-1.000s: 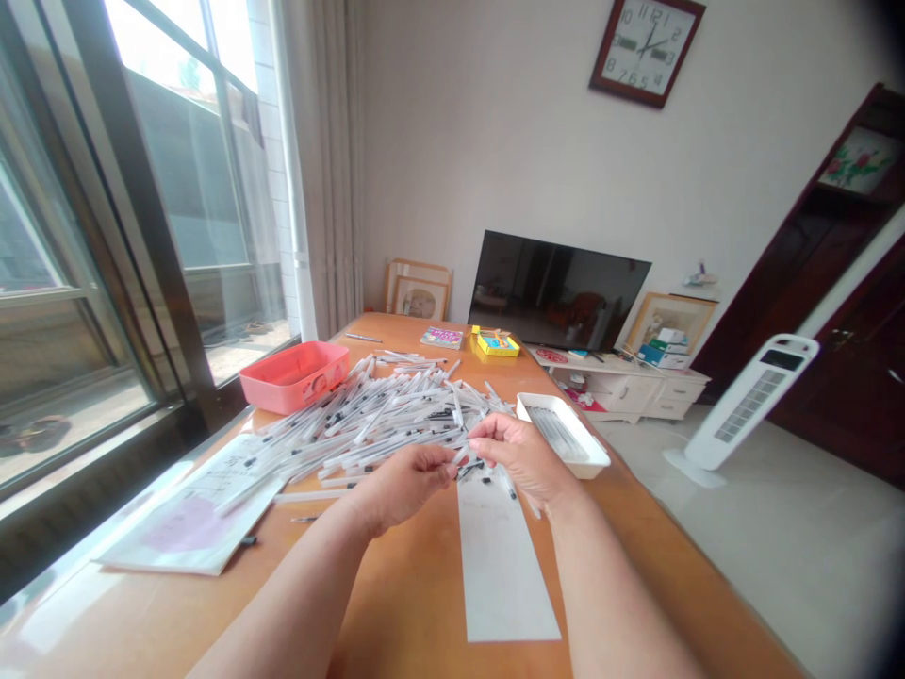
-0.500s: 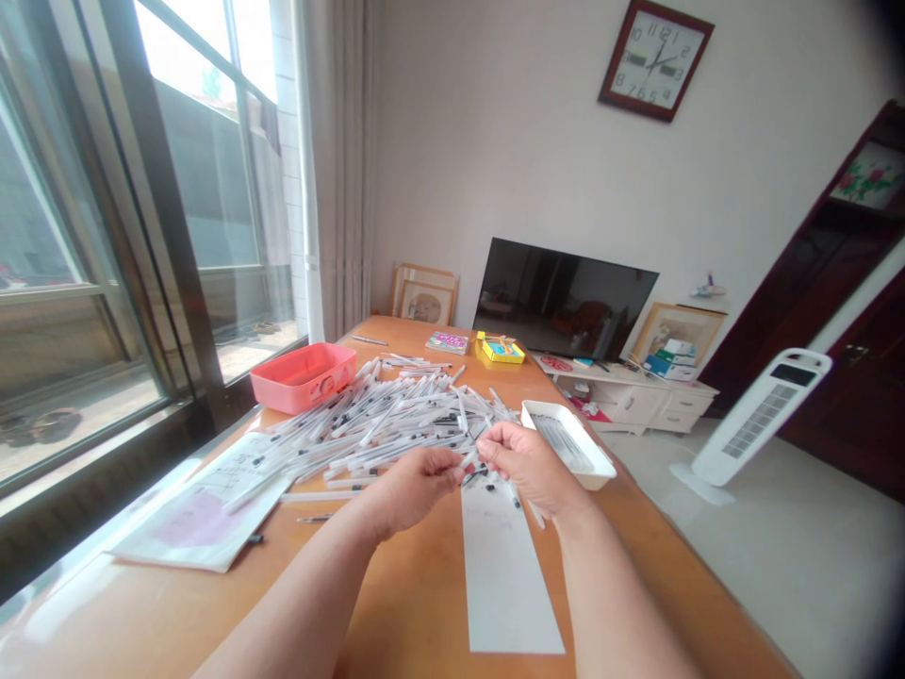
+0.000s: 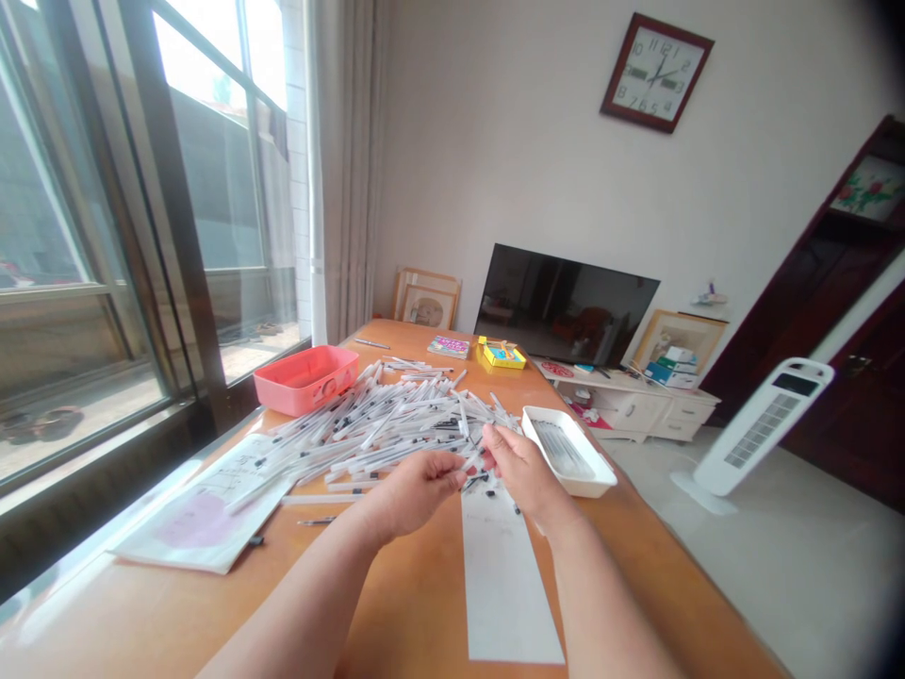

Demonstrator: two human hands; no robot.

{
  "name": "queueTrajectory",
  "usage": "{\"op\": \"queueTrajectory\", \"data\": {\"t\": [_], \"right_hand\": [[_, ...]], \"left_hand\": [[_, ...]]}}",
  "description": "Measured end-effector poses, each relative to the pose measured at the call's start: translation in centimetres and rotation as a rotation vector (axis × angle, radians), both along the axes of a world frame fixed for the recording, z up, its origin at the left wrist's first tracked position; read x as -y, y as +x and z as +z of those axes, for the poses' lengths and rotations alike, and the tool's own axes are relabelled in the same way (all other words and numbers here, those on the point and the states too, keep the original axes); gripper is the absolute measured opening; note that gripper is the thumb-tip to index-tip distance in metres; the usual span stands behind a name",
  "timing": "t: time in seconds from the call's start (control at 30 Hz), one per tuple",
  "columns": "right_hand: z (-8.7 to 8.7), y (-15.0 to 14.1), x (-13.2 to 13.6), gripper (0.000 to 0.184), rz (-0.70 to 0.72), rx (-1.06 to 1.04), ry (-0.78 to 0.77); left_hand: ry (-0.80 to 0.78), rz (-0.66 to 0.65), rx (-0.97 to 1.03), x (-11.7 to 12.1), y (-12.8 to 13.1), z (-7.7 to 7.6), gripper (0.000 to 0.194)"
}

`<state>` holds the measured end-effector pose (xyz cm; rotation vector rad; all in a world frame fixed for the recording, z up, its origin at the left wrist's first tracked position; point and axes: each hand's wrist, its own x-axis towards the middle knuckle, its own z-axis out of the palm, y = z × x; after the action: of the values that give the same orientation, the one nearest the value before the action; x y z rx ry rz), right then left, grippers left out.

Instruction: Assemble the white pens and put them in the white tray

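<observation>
My left hand (image 3: 422,486) is closed in a pinch on a slim pale pen (image 3: 469,462), close above the table. The fingers of my right hand (image 3: 516,467) close on the pen's other end, which they partly hide. Beyond both hands spreads a large heap of translucent white pens (image 3: 396,415) with black tips and caps. Several small black caps (image 3: 490,493) lie on and beside a long white paper strip (image 3: 505,585) below my right hand. To the right stands a white tray (image 3: 604,479) holding thin pen refills (image 3: 562,443).
A red plastic box (image 3: 301,391) stands left of the heap. A printed paper sheet (image 3: 190,519) lies at the left, with a loose refill (image 3: 317,521) near it. Farther back are a booklet (image 3: 448,347) and a yellow box (image 3: 501,356). The wooden table (image 3: 410,594) ends at the right.
My right hand has shifted slightly and its fingers now sit closer around the pen. The view has tilted a little; the heap and tray look unchanged.
</observation>
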<state>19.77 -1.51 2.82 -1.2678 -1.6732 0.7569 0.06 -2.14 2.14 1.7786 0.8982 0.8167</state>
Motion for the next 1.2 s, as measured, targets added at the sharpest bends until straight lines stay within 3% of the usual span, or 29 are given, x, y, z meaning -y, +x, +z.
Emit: {"op": "queueTrajectory", "data": {"t": [0.13,0.33,0.43,0.63,0.9,1.2], "right_hand": [[0.0,-0.1,0.1,0.035,0.052,-0.035,-0.011],[0.2,-0.8,0.4,0.046,-0.085,0.059,0.089],[0.4,-1.0,0.4,0.046,-0.088,0.017,0.089],[0.1,-0.6,0.1,0.038,0.083,-0.215,-0.073],[-0.4,-0.7,-0.4,0.039,0.034,-0.371,-0.085],[-1.0,-2.4,-0.8,0.042,-0.048,-0.442,-0.096]], "left_hand": [[0.004,0.012,0.000,-0.2,-0.2,-0.2,0.035],[0.082,0.009,-0.021,-0.8,0.0,-1.0,0.034],[0.081,0.007,-0.014,-0.9,0.0,-1.1,0.032],[-0.001,0.007,0.007,-0.7,-0.2,-0.6,0.035],[-0.173,0.051,0.012,0.1,-0.4,0.8,0.047],[0.048,0.230,0.053,-0.9,0.6,-0.7,0.034]]}}
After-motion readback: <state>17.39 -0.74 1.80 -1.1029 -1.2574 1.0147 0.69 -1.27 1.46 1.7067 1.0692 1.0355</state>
